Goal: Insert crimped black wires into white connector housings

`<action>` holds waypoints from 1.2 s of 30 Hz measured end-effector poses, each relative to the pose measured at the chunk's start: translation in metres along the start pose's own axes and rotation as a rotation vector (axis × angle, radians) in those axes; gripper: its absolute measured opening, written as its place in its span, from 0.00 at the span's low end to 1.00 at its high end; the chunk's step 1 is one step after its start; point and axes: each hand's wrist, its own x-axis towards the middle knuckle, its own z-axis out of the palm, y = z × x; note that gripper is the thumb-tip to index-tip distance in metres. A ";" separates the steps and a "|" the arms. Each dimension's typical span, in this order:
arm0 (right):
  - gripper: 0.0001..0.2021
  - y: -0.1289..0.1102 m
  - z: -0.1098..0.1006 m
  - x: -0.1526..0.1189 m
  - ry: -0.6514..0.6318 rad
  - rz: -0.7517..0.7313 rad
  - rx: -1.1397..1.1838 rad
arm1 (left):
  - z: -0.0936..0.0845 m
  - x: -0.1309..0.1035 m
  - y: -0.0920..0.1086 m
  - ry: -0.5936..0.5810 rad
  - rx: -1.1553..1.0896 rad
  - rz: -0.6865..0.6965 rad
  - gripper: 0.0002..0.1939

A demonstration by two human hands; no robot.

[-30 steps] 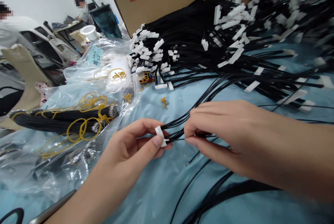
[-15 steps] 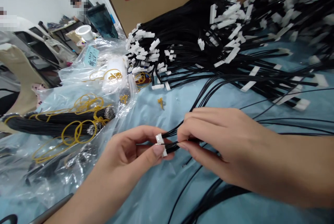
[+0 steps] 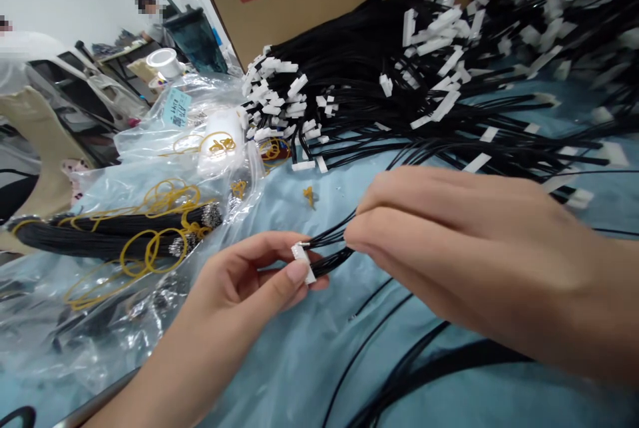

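A small white connector (image 3: 302, 263) is pinched between the thumb and fingers of my left hand (image 3: 264, 275). Several thin black wires (image 3: 332, 260) run from its right side toward my right hand (image 3: 449, 248). My right hand is closed at the fingertips around these wires, though its back hides part of them. One loose black wire (image 3: 372, 298) with a small metal tip lies on the blue sheet (image 3: 299, 381) below the hands. A thicker bundle of black wires (image 3: 439, 371) crosses the sheet at the lower right.
Behind are a cardboard box (image 3: 299, 8) and a large heap of black cables (image 3: 349, 68) with white connectors. Clear plastic bags (image 3: 144, 122) and a black wire bundle (image 3: 100, 238) with yellow ties lie left. A person (image 3: 150, 12) sits far back.
My right hand has moved up and slightly right, turning its back more to the camera. My left hand and the connector have shifted slightly up and left.
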 end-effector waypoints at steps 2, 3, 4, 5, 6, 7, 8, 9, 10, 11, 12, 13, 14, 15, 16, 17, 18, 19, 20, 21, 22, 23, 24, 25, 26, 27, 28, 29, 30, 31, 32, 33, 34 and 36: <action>0.13 0.001 0.001 -0.001 -0.046 -0.036 -0.006 | 0.000 -0.001 0.000 -0.008 0.010 0.004 0.08; 0.13 0.002 0.002 -0.002 -0.064 -0.046 -0.008 | 0.000 -0.001 0.000 -0.008 0.014 0.002 0.08; 0.13 0.002 0.003 -0.003 -0.069 -0.060 -0.011 | 0.000 -0.001 0.001 -0.005 0.017 0.003 0.08; 0.12 0.002 0.004 -0.004 -0.075 -0.073 -0.015 | 0.001 -0.001 0.001 -0.002 0.017 0.009 0.08; 0.13 0.003 0.005 -0.005 -0.076 -0.087 -0.015 | 0.001 -0.001 0.002 -0.003 0.019 0.014 0.08; 0.13 0.003 0.006 -0.005 -0.072 -0.096 -0.013 | 0.002 -0.001 0.002 -0.004 0.021 0.018 0.08; 0.13 0.002 0.006 -0.005 -0.073 -0.104 -0.008 | 0.002 -0.001 0.002 -0.007 0.024 0.022 0.08; 0.13 0.002 0.006 -0.005 -0.076 -0.109 -0.002 | 0.002 -0.001 0.002 -0.014 0.030 0.025 0.08; 0.13 0.002 0.005 -0.005 -0.081 -0.111 0.003 | 0.002 -0.001 0.002 -0.021 0.033 0.029 0.07; 0.12 0.001 0.005 -0.005 -0.086 -0.114 0.009 | 0.002 0.000 0.002 -0.024 0.035 0.026 0.08; 0.12 0.001 0.005 -0.005 -0.086 -0.118 0.014 | 0.002 0.000 0.002 -0.024 0.035 0.024 0.08; 0.12 0.001 0.004 -0.005 -0.081 -0.121 0.014 | 0.002 0.000 0.001 -0.024 0.034 0.022 0.09; 0.13 0.000 0.004 -0.004 -0.073 -0.126 0.013 | 0.002 0.000 0.001 -0.024 0.032 0.022 0.09; 0.13 0.000 0.004 -0.004 -0.069 -0.131 0.010 | 0.002 0.000 0.001 -0.027 0.035 0.024 0.09; 0.14 0.000 0.004 -0.004 -0.067 -0.135 0.004 | 0.002 0.000 0.000 -0.035 0.041 0.030 0.09; 0.14 -0.001 0.004 -0.003 -0.067 -0.138 -0.004 | 0.001 0.000 0.000 -0.042 0.048 0.036 0.09; 0.15 -0.001 0.004 -0.003 -0.068 -0.139 -0.012 | 0.001 0.000 0.000 -0.048 0.055 0.041 0.09; 0.15 -0.001 0.004 -0.003 -0.068 -0.141 -0.020 | 0.001 0.000 -0.001 -0.049 0.061 0.044 0.09; 0.15 -0.001 0.004 -0.004 -0.064 -0.142 -0.026 | 0.000 0.000 -0.001 -0.040 0.065 0.050 0.09; 0.15 -0.001 0.005 -0.004 -0.055 -0.143 -0.034 | 0.000 -0.001 -0.002 -0.031 0.071 0.055 0.09; 0.15 -0.002 0.005 -0.004 -0.044 -0.148 -0.037 | 0.000 -0.001 -0.002 -0.024 0.075 0.065 0.10; 0.15 -0.002 0.005 -0.004 -0.035 -0.149 -0.040 | 0.000 -0.001 -0.003 -0.018 0.082 0.073 0.10; 0.14 -0.002 0.004 -0.004 -0.030 -0.151 -0.046 | 0.000 -0.001 -0.003 -0.021 0.089 0.083 0.09; 0.14 -0.003 0.004 -0.004 -0.037 -0.157 -0.051 | 0.000 -0.002 -0.003 -0.027 0.096 0.088 0.08; 0.14 -0.003 0.003 -0.003 -0.046 -0.161 -0.060 | 0.000 -0.002 -0.004 -0.038 0.100 0.089 0.07; 0.14 -0.003 0.002 -0.002 -0.064 -0.166 -0.064 | 0.001 -0.002 -0.004 -0.049 0.101 0.090 0.07; 0.15 -0.004 0.001 -0.002 -0.078 -0.172 -0.061 | 0.001 -0.002 -0.003 -0.055 0.098 0.094 0.07; 0.16 -0.004 0.001 -0.001 -0.087 -0.179 -0.052 | 0.001 -0.001 -0.003 -0.059 0.092 0.092 0.07; 0.18 -0.004 0.001 0.000 -0.084 -0.187 -0.036 | 0.002 -0.002 -0.003 -0.061 0.075 0.088 0.07; 0.19 -0.004 0.001 0.001 -0.072 -0.186 -0.019 | 0.002 -0.002 -0.003 -0.056 0.060 0.080 0.07; 0.20 -0.004 0.002 0.001 -0.053 -0.187 -0.003 | 0.001 -0.002 -0.002 -0.052 0.048 0.077 0.08; 0.21 -0.004 0.002 0.001 -0.030 -0.186 0.006 | 0.001 -0.002 -0.002 -0.050 0.046 0.074 0.08; 0.21 -0.004 0.003 0.001 0.000 -0.181 0.011 | 0.001 -0.003 -0.002 -0.050 0.051 0.077 0.08; 0.20 -0.003 0.004 0.001 0.039 -0.177 0.023 | 0.001 -0.003 -0.001 -0.053 0.064 0.088 0.08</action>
